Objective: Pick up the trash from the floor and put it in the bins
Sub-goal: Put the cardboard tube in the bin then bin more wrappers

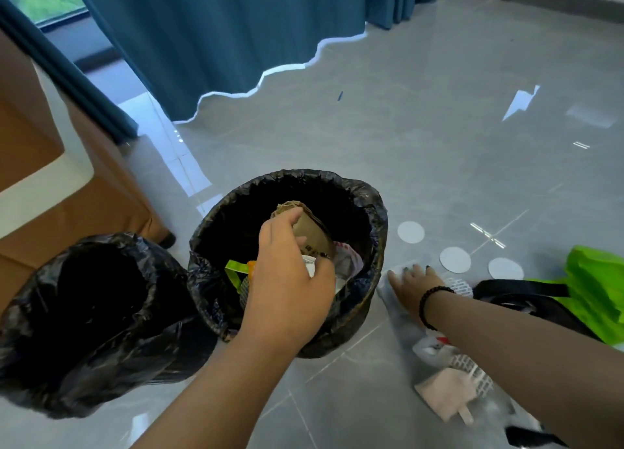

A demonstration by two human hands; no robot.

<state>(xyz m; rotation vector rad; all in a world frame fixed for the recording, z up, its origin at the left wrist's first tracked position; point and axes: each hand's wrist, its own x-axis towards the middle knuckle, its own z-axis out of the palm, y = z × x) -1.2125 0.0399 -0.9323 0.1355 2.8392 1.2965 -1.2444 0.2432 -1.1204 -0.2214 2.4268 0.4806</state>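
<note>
Left hand closed round brown crumpled paper above the bin; right hand spread flat on floor litter.

Left to right: the left bin, black-lined, shows no contents from this angle. The right bin already holds wrappers and paper; the left hand's curled fingers hold the brown paper, plus a small white item, over its mouth, not yet released. The right hand, fingers extended, presses on a pale plastic sheet on the floor just beside that bin, with no closed grasp evident. Outstanding: three white discs, a pile of wrappers and a pinkish piece, and a green bag. Judged partly complete; a fair amount of litter remains.
</note>
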